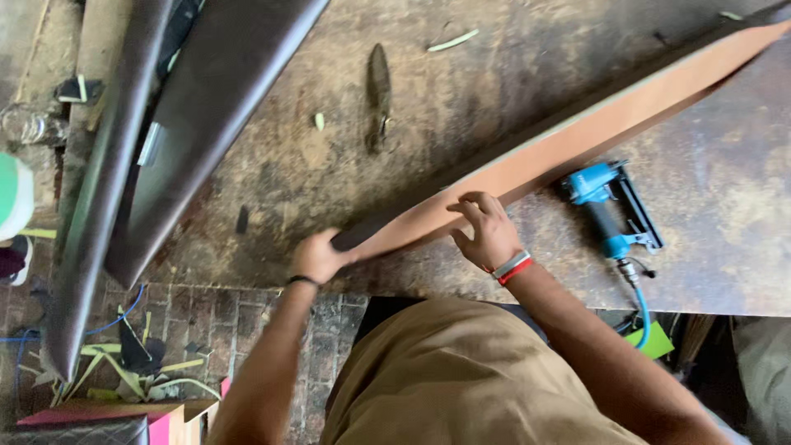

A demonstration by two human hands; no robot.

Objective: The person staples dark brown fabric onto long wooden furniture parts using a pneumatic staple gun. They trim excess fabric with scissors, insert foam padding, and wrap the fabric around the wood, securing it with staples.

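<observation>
The long board [577,136] lies diagonally on the worn workbench [461,107], its near end close to the bench's near edge and its far end running out of frame at the upper right. Its orange-brown face is turned toward the viewer; the dark upper face is covered with dark material.

The left hand [317,255] is closed around the board's near end, fingers wrapped over the dark tip. The right hand [488,232] rests on the orange face further right, fingers spread and pressing flat, gripping nothing.

Right of the right hand, just beside the board's lower edge, a blue pneumatic stapler [611,210] lies on the bench; its blue hose [641,313] drops over the near edge. Open bench surface extends to the far side of the board, interrupted only by a dark leaf-shaped object [379,91], hard to identify, and small scraps.

At left, two dark upholstered panels [148,156] lean past the bench's left edge, cut off at the top. The brick floor [206,313] below holds offcuts. The board's full length cannot be seen.
</observation>
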